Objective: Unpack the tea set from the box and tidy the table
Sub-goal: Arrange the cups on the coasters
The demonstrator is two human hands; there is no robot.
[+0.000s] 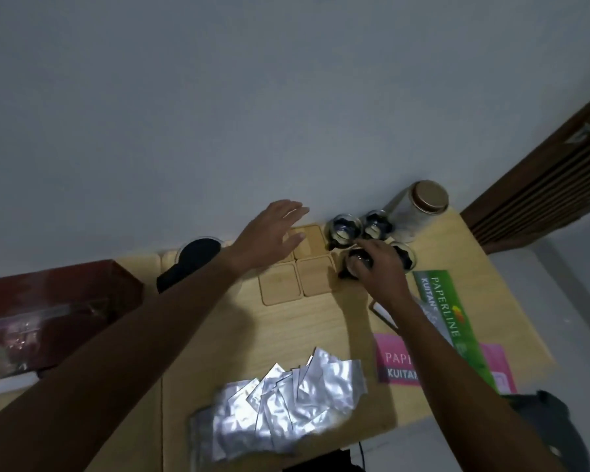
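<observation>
Several square wooden coasters lie in a block at the back of the light wooden table. My left hand hovers over them with fingers spread, holding nothing. To their right stand several small glass cups with dark bases. My right hand grips one of these cups from above, just right of the coasters. A tall glass jar with a brown lid stands behind the cups. The dark red box sits at the left.
A heap of silver foil sachets lies near the front edge. Green and pink Paperline receipt books lie at the right. A black round object sits left of the coasters. The wall runs directly behind the table.
</observation>
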